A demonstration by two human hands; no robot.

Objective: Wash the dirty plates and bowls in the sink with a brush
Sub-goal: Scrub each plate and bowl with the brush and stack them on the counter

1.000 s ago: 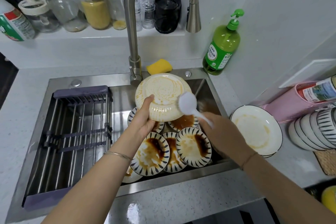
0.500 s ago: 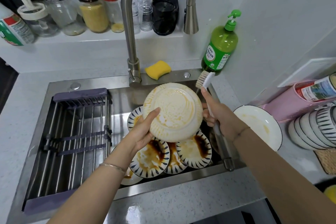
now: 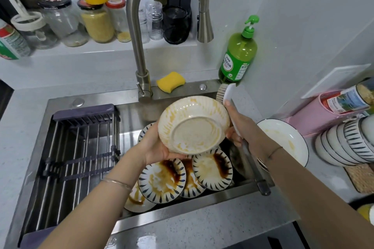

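Note:
My left hand (image 3: 156,145) holds a cream ribbed bowl (image 3: 193,125) by its lower left rim above the sink (image 3: 131,107), with the stained underside turned toward me. My right hand (image 3: 242,127) grips the handle of a white dish brush (image 3: 225,92) just right of the bowl; its bristle head points up and away near the sink's back right corner. Below, several blue-striped plates (image 3: 212,170) smeared with brown sauce lie stacked in the sink.
A dish rack (image 3: 81,147) fills the sink's left half. The faucet (image 3: 141,26) arches over the bowl. A yellow sponge (image 3: 171,82) and green soap bottle (image 3: 239,54) stand behind. A dirty white plate (image 3: 283,139) and stacked bowls (image 3: 348,141) sit on the right counter.
The bowl has been turned so its underside faces me and moved right. My right hand lifted the brush off the bowl and swung its head up toward the back right corner.

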